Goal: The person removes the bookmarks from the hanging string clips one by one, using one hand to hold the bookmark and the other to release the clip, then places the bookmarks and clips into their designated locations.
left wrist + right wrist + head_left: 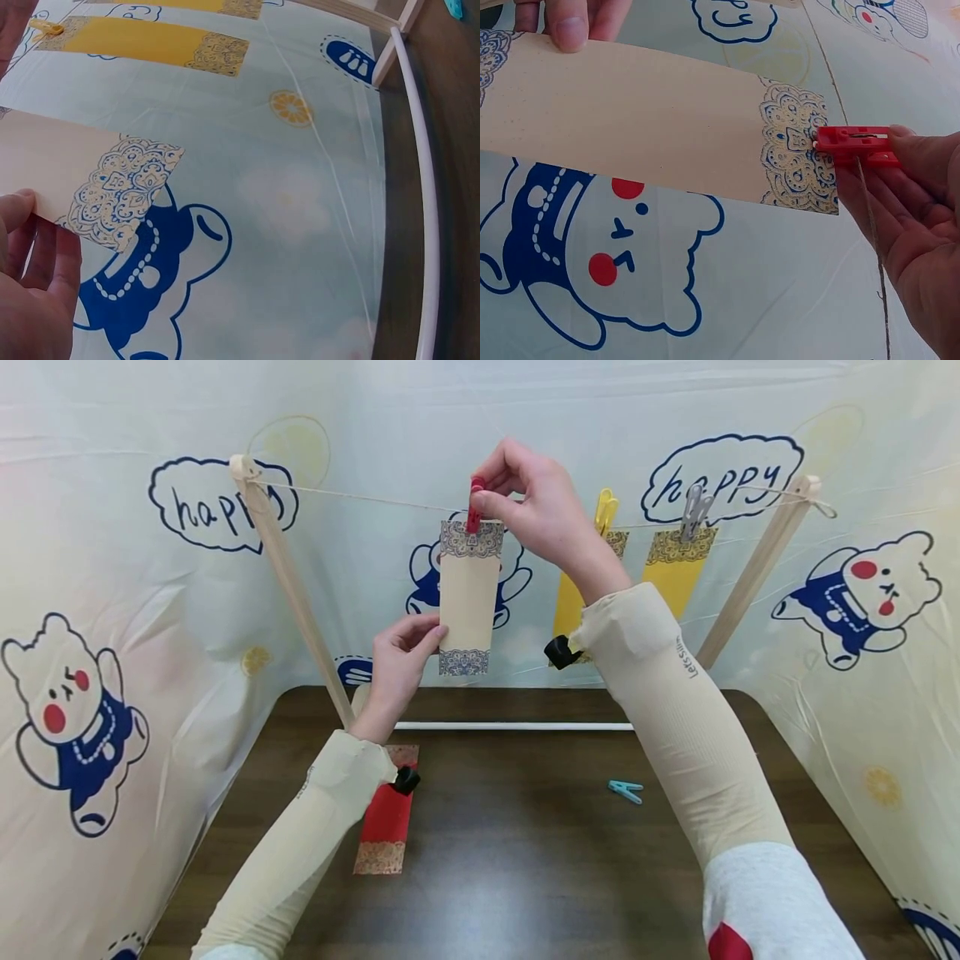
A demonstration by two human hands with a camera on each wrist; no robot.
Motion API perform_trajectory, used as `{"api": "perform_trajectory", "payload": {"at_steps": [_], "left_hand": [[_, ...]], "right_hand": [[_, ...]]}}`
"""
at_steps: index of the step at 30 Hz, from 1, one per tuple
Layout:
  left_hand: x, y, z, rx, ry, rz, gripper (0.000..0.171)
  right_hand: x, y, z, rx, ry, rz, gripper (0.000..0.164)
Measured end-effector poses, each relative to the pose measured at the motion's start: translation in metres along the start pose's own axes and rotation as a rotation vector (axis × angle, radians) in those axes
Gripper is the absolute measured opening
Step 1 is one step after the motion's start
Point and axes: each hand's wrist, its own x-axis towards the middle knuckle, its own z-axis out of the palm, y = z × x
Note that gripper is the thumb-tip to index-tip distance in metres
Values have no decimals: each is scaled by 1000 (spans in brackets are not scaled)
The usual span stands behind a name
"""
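A cream paper card (469,597) with blue lace-patterned ends hangs upright at the string (360,496). My right hand (536,506) pinches a red clothespin (474,508) at the card's top edge; in the right wrist view the clothespin (855,142) sits over both string and card end. Lower down, my left hand (401,664) pinches the card's left edge between thumb and fingers, as the left wrist view also shows on the card (52,154). Two yellow cards (678,564) hang farther right, one under a yellow clothespin (606,512), the other under a grey clothespin (696,512).
Wooden posts (288,577) hold the string at both ends, joined low by a white bar (517,727). On the dark table (517,877) lie a red card (386,818), partly behind my left forearm, and a light-blue clothespin (626,791). A printed curtain stands behind.
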Motion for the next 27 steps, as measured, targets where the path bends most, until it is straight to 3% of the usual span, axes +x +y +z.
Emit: {"api": "perform_trajectory", "payload": {"at_steps": [14, 27], "left_hand": [[-2, -2, 0, -25, 10, 30, 24], [-6, -5, -6, -6, 13, -15, 25]], "right_hand": [[1, -1, 4, 19, 99, -46, 13], [0, 0, 1, 77, 136, -62, 10]]}}
